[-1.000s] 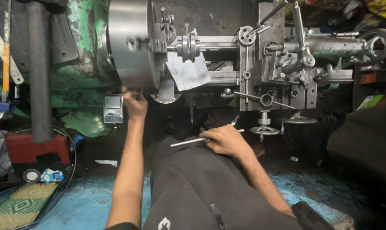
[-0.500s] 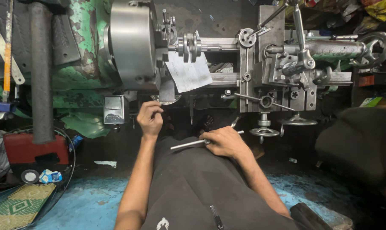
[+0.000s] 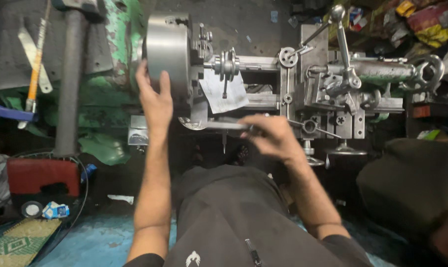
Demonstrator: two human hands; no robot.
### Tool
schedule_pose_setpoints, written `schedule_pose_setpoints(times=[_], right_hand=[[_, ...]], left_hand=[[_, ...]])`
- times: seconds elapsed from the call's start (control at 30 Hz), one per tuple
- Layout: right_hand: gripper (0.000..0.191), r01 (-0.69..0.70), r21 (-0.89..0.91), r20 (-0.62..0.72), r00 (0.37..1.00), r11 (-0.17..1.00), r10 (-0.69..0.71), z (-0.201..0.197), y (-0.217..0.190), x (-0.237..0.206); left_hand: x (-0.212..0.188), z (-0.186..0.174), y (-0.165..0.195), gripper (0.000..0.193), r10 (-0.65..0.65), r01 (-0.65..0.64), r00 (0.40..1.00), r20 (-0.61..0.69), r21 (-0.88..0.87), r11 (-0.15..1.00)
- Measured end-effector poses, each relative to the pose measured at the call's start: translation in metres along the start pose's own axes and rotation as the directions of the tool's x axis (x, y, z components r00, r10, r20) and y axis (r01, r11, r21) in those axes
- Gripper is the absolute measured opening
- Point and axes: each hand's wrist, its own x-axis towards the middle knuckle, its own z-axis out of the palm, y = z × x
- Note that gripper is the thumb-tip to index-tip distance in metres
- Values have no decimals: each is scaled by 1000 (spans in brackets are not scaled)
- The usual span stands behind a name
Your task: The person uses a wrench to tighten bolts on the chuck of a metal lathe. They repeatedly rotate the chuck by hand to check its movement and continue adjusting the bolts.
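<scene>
Left hand: the left hand [image 3: 156,101] lies flat and spread against the front face of the lathe chuck [image 3: 168,49], fingers pointing toward twelve o'clock; it grips nothing, only presses on the metal.
Lathe chuck: a large grey steel drum at about eleven o'clock in the view, directly under the left hand's fingertips and touching them.
Right hand: the right hand [image 3: 273,136] is curled narrowly around one end of a thin metal rod [image 3: 223,126], pinching it between thumb and fingers.
Metal rod: lies nearly level, running from the right hand toward nine o'clock, its far end just below the chuck.
Paper sheet: a pale sheet [image 3: 224,94] hangs on the machine bed, at twelve o'clock from the rod and at three o'clock from the chuck.
Carriage: the handwheels and levers of the carriage [image 3: 333,84] stand at two o'clock from the right hand, apart from it.
Machine body: green painted casting [image 3: 105,94] at nine o'clock from the left hand.
</scene>
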Motion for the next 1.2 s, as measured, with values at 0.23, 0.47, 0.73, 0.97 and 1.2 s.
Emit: schedule_pose_setpoints(times=[0.23,0.47,0.73,0.97,1.2], right_hand=[[8,148,-34,-207,966,988,-152,-38,-15,119],[23,156,-196,-169,967,968,-190,-2,-18,237],[27,36,-336,-145,985,941,-89,30,-19,275],[35,-61,-428,39,996,902,86,28,-43,281],[38,-140,-293,268,938,946,222,36,-62,278]], left_hand=[[-61,-11,-59,70,-215,214,977,14,46,976],[-66,-16,-82,83,-311,307,950,-37,-82,948],[-67,-20,-69,76,-383,383,924,2,22,923],[-59,-32,-4,33,-62,58,972,-227,-25,998],[65,-62,103,34,524,-556,828,198,176,812]])
